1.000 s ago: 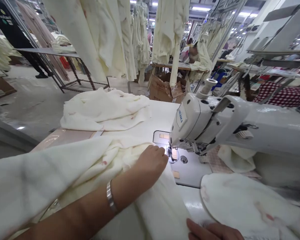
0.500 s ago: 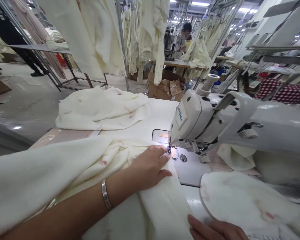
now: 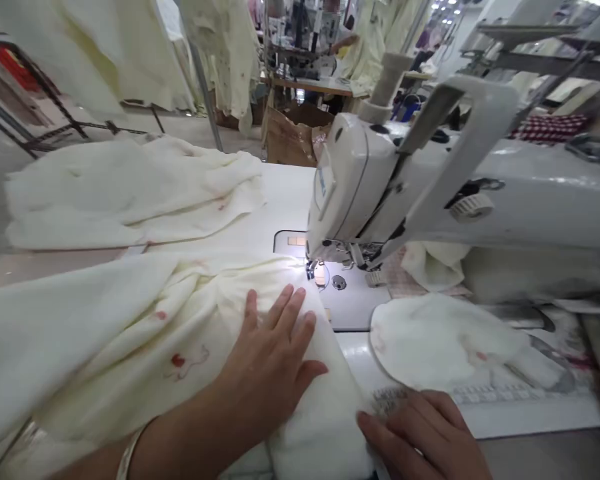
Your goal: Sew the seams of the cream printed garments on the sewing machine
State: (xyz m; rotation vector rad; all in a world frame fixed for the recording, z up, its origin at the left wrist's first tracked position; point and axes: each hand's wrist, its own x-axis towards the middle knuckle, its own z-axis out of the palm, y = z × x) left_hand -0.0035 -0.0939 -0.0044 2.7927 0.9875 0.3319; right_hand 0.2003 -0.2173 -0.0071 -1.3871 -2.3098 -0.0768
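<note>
My left hand [image 3: 270, 363] lies palm down on a cream fabric piece [image 3: 215, 333] with small red prints, its fingers spread just in front of the needle area. The fabric's far edge runs under the presser foot [image 3: 310, 269] of a white sewing machine [image 3: 350, 180]. At the lower right, my right hand [image 3: 425, 433] is closed at the fabric's near right edge, fingers curled; its grip is partly hidden. Beside that hand rests a rounded cream cut piece [image 3: 430, 340] with a faint print.
A bunched cream garment [image 3: 130, 193] lies on the table's far left. Behind the table stand an open cardboard box [image 3: 293, 137] and hanging cream garments [image 3: 230, 60]. The machine's arm reaches across the right side. A ruler-like printed strip [image 3: 505, 393] runs along the table at right.
My left hand has drawn back from the presser foot towards me, and its fingers have spread. My right hand has come further into view at the fabric's edge. The camera view has shifted.
</note>
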